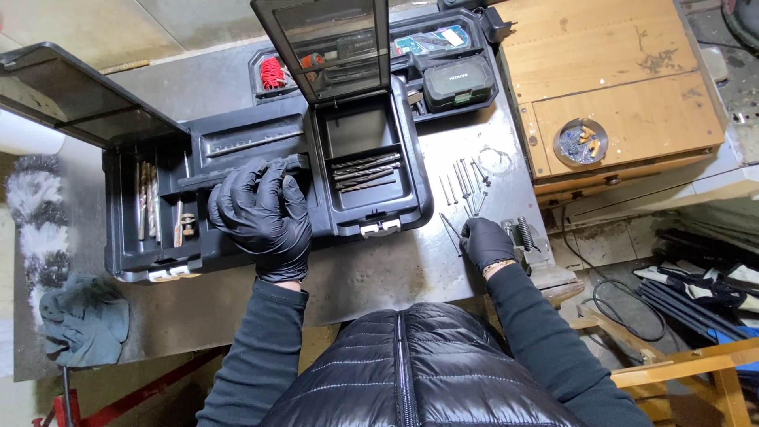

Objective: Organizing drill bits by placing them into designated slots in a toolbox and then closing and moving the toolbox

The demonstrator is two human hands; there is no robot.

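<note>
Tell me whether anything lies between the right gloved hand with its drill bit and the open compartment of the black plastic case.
Nothing visible: bare grey metal bench separates the right hand, holding a thin drill bit, from the open compartment.

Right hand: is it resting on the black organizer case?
No, the right hand pinches a drill bit on the metal table; the left hand rests on the case.

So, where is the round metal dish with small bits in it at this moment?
In the head view the round dish sits at the upper right, on the wooden board, right of the loose drill bits and beyond the right hand.
</note>
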